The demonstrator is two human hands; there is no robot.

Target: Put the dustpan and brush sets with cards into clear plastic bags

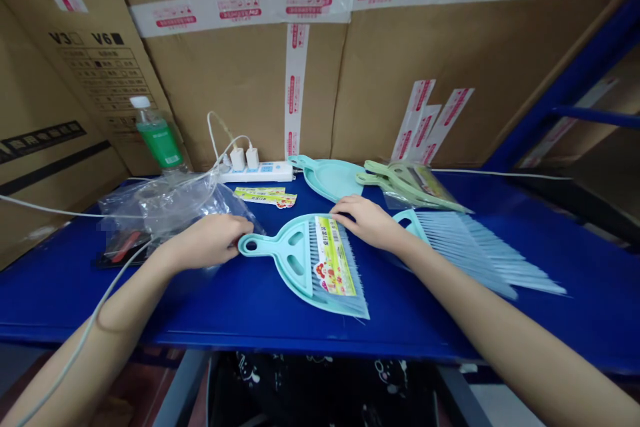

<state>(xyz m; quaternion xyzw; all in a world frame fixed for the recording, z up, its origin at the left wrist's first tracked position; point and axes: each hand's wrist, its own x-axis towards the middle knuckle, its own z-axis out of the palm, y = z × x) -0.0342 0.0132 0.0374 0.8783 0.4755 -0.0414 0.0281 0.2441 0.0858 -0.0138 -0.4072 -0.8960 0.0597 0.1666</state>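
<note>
A light-teal plastic hand brush lies flat on the blue table, with a yellow-green label on its bristle head. My left hand sits at the end of its handle, fingers against the handle, though I cannot tell whether they grip it. My right hand rests on the brush head's upper edge, fingers curled over it. Beside that hand lies a second teal brush, its bristles pointing right. A clear plastic bag lies just beyond my left hand.
A teal dustpan and pale green bagged items lie at the back, near a white power strip with plugged-in chargers. A green-labelled bottle stands at back left. Cardboard boxes form the back wall.
</note>
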